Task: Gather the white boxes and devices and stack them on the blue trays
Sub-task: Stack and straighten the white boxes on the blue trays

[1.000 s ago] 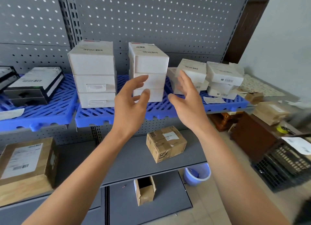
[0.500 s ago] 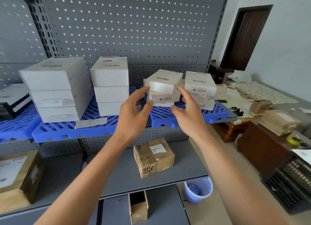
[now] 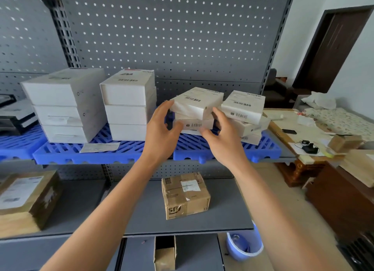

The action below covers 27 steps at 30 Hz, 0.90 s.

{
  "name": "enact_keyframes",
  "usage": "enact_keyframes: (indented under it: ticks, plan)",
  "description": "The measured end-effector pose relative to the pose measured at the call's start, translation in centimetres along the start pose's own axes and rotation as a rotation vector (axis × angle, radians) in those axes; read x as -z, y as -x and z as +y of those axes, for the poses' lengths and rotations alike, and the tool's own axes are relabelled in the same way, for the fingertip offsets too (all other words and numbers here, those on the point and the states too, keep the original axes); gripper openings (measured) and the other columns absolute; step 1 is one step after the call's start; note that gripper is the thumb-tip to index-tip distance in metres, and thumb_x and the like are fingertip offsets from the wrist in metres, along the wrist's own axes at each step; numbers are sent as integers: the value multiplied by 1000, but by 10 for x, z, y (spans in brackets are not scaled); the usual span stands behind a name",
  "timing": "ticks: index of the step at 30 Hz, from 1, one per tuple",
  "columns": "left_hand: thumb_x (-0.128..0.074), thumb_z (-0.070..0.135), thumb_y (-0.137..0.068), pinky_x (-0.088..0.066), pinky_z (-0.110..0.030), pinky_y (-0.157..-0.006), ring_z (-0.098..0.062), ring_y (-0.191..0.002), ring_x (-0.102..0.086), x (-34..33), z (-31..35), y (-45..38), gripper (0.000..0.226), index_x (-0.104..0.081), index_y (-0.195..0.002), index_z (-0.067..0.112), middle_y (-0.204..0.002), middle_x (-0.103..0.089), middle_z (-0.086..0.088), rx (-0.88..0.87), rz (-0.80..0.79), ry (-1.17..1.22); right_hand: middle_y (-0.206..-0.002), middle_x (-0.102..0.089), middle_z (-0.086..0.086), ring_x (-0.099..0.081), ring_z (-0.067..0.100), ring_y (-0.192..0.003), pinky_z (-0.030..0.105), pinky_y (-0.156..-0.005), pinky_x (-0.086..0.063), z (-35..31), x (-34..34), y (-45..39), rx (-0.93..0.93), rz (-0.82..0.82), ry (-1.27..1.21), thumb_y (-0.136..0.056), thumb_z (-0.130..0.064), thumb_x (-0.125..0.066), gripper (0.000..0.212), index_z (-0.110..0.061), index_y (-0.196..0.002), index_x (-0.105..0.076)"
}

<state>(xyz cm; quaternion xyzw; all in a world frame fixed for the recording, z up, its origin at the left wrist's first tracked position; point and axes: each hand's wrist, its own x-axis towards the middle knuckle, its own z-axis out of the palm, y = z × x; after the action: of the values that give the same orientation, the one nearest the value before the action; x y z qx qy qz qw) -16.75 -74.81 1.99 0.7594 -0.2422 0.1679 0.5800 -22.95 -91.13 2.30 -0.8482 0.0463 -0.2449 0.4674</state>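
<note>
White boxes sit closer now than half a second ago. On the blue tray [image 3: 125, 152], the left hand [image 3: 160, 133] has reached the top box [image 3: 195, 102], fingertips touching its corner; the right hand [image 3: 223, 138], fingers spread, meets its other side.

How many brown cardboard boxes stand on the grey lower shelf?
2: one cardboard box in the middle below the hands, and a larger cardboard box at the left edge, partly cut off. More may be out of view.
</note>
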Motion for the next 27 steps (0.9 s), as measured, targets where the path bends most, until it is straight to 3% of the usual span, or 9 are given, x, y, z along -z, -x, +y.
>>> enact_keyframes:
  ticks: [2,5,9,12,15,17,20,23,27]
  plan:
    - [-63,15,-97,-45,-8,-93,21,-113,-47,-2,1,-5,58,-44,-150,25,-134,-48,23,11,-1,-2,-152,-44,-11,-40,6,-140,32,-115,-37,-1,-1,-5,11,5,7,-95,-37,-64,66,-30,-154,-33]
    - [-64,27,-99,-47,-12,-98,6,-125,-49,-5,-1,-11,63,-36,-155,24,-141,-52,13,56,-4,55,-153,-43,-9,-37,9,-142,35,-117,-36,-2,-3,-12,32,19,31,-96,-39,-65,69,-25,-155,-32]
    - [-65,38,-97,-53,-39,-104,-3,-126,-54,-6,-10,-13,71,-29,-157,29,-140,-54,12,100,-47,66,-145,-51,-9,-43,9,-137,16,-105,-33,3,-1,-18,32,27,66,-95,-41,-65,67,-22,-153,-37]
    - [-70,29,-94,-55,-40,-100,-3,-122,-56,-6,-14,-15,72,-32,-156,31,-137,-54,12,102,-36,58,-136,-58,-7,-49,13,-133,5,-95,-27,7,-1,-21,67,59,145,-98,-42,-61,60,-21,-150,-42]
    - [-72,21,-93,-57,-33,-95,1,-116,-59,-7,-14,-14,69,-37,-153,26,-132,-57,11,91,2,76,-142,-57,-7,-51,9,-132,27,-113,-38,12,-2,-26,74,68,107,-101,-42,-54,52,-22,-148,-45]
    - [-72,16,-93,-57,-27,-93,3,-112,-60,-6,-15,-13,67,-40,-152,24,-131,-59,11,81,25,87,-140,-59,-9,-52,6,-130,35,-111,-44,14,-2,-27,79,71,113,-103,-44,-48,49,-24,-147,-46]
    - [-73,12,-92,-56,-20,-88,2,-110,-62,-5,-15,-10,69,-41,-152,21,-128,-61,12,73,49,108,-139,-58,-13,-50,0,-129,15,-107,-40,12,0,-25,84,77,117,-105,-45,-44,49,-25,-150,-45]
    - [-71,8,-92,-53,-12,-81,5,-106,-62,-4,-12,-8,56,-50,-143,20,-121,-63,12,42,56,97,-131,-60,-18,-47,-11,-117,-9,-86,-25,11,3,-24,100,96,143,-106,-39,-44,45,-24,-149,-48]
    - [-68,3,-93,-57,-19,-84,-1,-109,-64,-3,-11,-5,43,-59,-131,21,-119,-67,12,-4,77,109,-112,-58,-26,-42,-15,-105,4,-88,-27,11,7,-26,100,120,165,-108,-31,-42,37,-28,-142,-55]
